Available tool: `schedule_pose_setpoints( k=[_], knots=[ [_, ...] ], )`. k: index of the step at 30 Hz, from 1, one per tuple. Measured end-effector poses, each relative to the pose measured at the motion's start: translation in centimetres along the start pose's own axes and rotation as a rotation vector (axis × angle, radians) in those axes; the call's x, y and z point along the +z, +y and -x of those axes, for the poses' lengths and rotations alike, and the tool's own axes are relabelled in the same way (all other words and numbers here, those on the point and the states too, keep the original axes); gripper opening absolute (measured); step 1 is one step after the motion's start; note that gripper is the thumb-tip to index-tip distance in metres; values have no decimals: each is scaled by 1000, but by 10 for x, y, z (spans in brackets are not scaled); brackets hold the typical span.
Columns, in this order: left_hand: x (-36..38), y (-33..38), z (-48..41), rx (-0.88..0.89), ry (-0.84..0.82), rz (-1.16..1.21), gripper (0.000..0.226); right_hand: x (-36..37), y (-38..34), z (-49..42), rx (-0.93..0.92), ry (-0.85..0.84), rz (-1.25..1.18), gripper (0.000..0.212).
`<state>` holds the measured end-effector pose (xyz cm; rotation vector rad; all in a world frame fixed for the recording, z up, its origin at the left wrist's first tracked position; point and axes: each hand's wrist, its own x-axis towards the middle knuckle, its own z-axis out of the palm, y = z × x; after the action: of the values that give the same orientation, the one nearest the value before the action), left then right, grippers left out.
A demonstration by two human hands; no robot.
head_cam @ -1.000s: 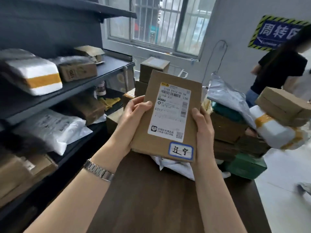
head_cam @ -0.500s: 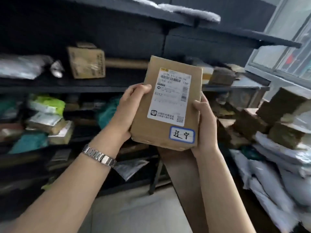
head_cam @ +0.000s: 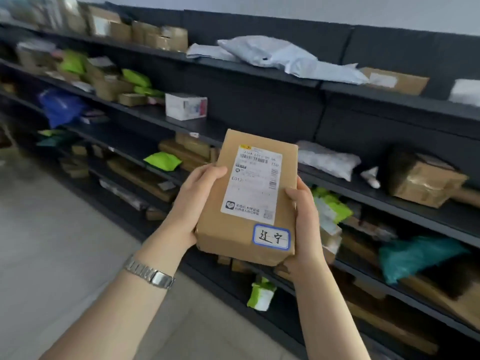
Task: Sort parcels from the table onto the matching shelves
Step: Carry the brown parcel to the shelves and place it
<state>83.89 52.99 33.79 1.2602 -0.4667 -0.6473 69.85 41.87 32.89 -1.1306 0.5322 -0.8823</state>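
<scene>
Cardboard parcel (head_cam: 246, 198) sits in both my hands, raised in front of the dark shelving (head_cam: 259, 110). Its long axis runs away from me, leaning slightly to the right at the far end, and its broad labelled face is turned up toward me. The near short end is the low end; the far short end tips upward toward the shelves. A white shipping label (head_cam: 253, 183) covers most of that face, with its barcode at the far end, and a small blue-bordered sticker (head_cam: 271, 236) with handwritten characters sits at the near right corner.

My left hand (head_cam: 192, 203) is clamped on the parcel's left long side, thumb lying over the top edge near the label and the palm pressed against the side; the fingers go underneath, out of view. A metal watch (head_cam: 149, 272) is on that wrist. My right hand (head_cam: 304, 229) grips the right long side and the near right corner, thumb resting along the top edge beside the label, with the fingers hidden under the box. The two hands are apart, with the width of the parcel between them.

Behind the parcel, the shelves carry brown boxes, grey mailer bags (head_cam: 280, 57), a white box (head_cam: 185, 106), a green bag (head_cam: 162, 161) and a teal bag (head_cam: 418, 255). Pale floor (head_cam: 52, 242) lies to my left.
</scene>
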Motion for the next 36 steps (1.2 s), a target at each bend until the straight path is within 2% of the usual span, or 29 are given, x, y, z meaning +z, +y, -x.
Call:
schedule_pose_setpoints(
  k=[2,6,13,19,24,29,36],
  knots=[
    [-66,18,-6,16,86,4,59,66,31,-9,54,-77,-29,53],
    [-179,48,-19,65,288,0,52,182,79,-18,143,-197,-74,47],
    [-321,79,-40,105,510,21,46,332,143,-41,217,-408,-66,53],
    [-419,84,-93,123,611,50,33,433,202,-89,269,-521,-52,49],
    [-496,108,-162,178,721,31,46,531,245,-153,273,-611,-74,49],
    [-582,145,-221,210,826,26,28,644,278,-209,305,-728,-63,29],
    [-698,168,-312,182,842,24,28,766,344,-269,383,-727,-61,26]
  ],
)
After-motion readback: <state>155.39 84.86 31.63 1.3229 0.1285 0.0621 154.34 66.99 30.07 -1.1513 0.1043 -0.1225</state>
